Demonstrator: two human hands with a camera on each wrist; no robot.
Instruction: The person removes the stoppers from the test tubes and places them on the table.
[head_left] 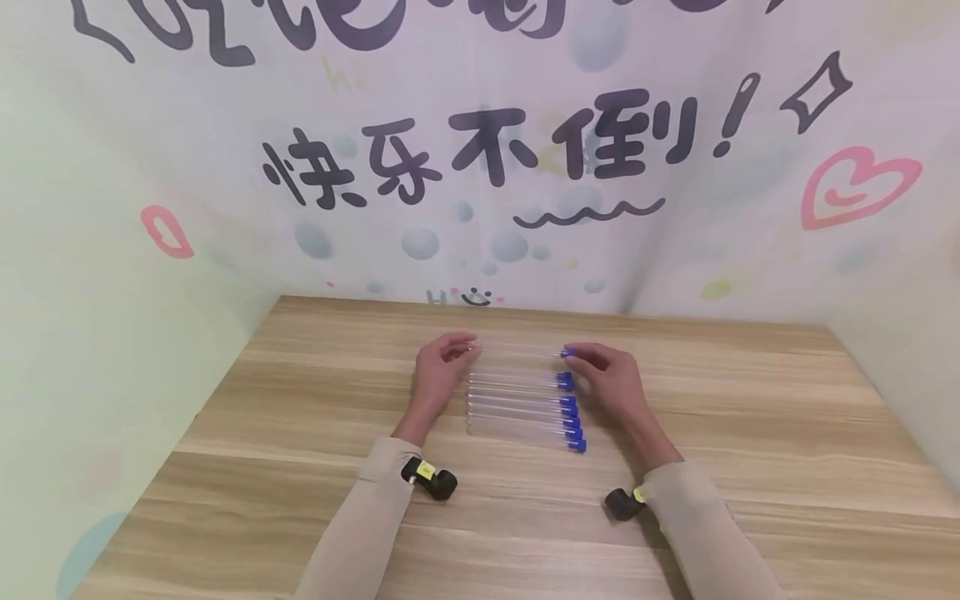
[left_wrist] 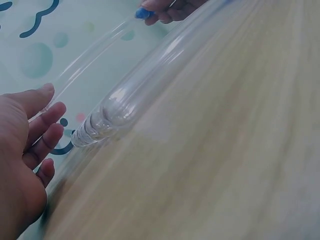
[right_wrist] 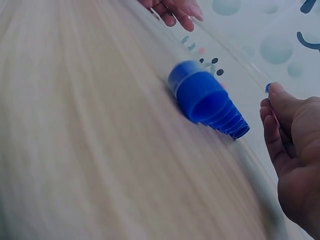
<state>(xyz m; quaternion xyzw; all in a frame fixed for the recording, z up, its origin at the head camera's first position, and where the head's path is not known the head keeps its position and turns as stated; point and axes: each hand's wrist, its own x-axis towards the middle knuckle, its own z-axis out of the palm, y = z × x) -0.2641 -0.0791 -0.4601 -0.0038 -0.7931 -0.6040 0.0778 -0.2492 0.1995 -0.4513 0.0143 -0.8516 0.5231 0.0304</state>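
Note:
Both hands hold one clear test tube (head_left: 517, 348) by its ends, level and lifted off the table beyond a row of similar tubes. My left hand (head_left: 438, 375) pinches its rounded end between thumb and fingers. At the other end, my right hand (head_left: 615, 383) pinches the blue cap (left_wrist: 143, 13), which is mostly covered by fingers in the right wrist view. Nearer to me, several capped tubes (head_left: 517, 410) lie side by side on the table. Their blue caps (right_wrist: 202, 97) all point right, and their rounded ends (left_wrist: 100, 122) line up on the left.
The wood-grain table (head_left: 300, 500) runs back to a printed wall cloth (head_left: 465, 242) with dark lettering and bubbles. Pale side walls stand at left and right. A small black camera (head_left: 438, 482) is strapped at the left wrist, another (head_left: 621, 504) at the right.

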